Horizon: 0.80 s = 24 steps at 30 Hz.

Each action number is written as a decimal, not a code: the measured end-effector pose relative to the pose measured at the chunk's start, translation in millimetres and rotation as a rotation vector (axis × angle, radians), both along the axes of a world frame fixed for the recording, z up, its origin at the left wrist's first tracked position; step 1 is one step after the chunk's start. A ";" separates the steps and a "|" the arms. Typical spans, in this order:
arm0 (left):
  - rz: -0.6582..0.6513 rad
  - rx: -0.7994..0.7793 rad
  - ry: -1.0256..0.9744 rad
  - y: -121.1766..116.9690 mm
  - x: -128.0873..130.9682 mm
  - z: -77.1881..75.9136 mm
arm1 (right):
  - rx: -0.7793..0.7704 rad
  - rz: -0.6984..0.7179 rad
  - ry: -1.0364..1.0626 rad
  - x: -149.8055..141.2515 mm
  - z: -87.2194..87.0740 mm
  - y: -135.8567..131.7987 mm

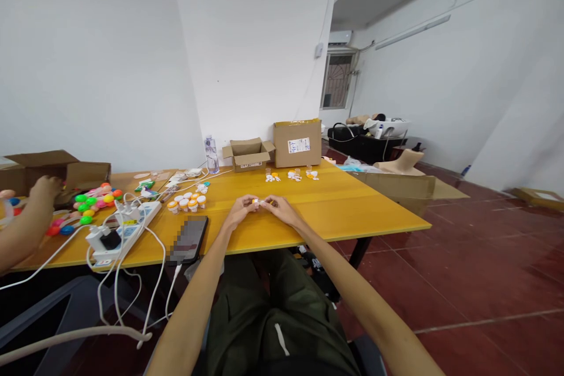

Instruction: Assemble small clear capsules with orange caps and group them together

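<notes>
Over the front half of the wooden table, my left hand [239, 212] pinches a small orange-and-white piece [256, 201], much like a jar cap. The fingertips of my right hand [281, 210] close on the piece's right side, so both hands meet at it. Fingers cover much of the piece, and its details are too small to make out. To the left stands a cluster of small clear jars with orange and white caps [187, 202]. Beyond my hands lie three small groups of loose parts [272, 177], with orange rings, white pieces and clear cups.
A phone [189, 239] and a power strip [127, 235] with tangled cables lie to the left. Behind are a water bottle [211, 154], an open carton [247, 155] and a closed carton [298, 144]. A co-worker's hand [46, 188] reaches into a box beside colourful balls [86, 207].
</notes>
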<state>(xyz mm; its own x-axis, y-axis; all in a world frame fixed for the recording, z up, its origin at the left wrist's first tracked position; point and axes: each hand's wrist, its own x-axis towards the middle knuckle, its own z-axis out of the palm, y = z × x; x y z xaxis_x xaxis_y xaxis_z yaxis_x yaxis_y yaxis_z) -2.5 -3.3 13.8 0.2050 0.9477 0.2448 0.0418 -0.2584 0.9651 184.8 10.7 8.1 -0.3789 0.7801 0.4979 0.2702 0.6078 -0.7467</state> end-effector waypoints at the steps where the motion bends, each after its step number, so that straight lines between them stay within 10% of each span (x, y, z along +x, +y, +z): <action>1: 0.001 0.000 0.002 0.0 -0.1 -0.1 | -0.004 0.002 0.005 -0.1 -0.6 0.4; 24: 0.002 -0.009 0.003 -2.4 1.1 2.3 | 0.034 0.024 0.012 0.2 -4.5 4.4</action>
<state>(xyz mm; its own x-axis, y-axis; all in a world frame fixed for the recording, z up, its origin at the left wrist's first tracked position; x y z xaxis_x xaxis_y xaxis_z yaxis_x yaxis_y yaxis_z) -1.4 -5.7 16.1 0.2034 0.9502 0.2360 0.0448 -0.2498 0.9673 185.1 15.1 3.6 -0.3911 0.7534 0.5287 0.2464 0.6391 -0.7285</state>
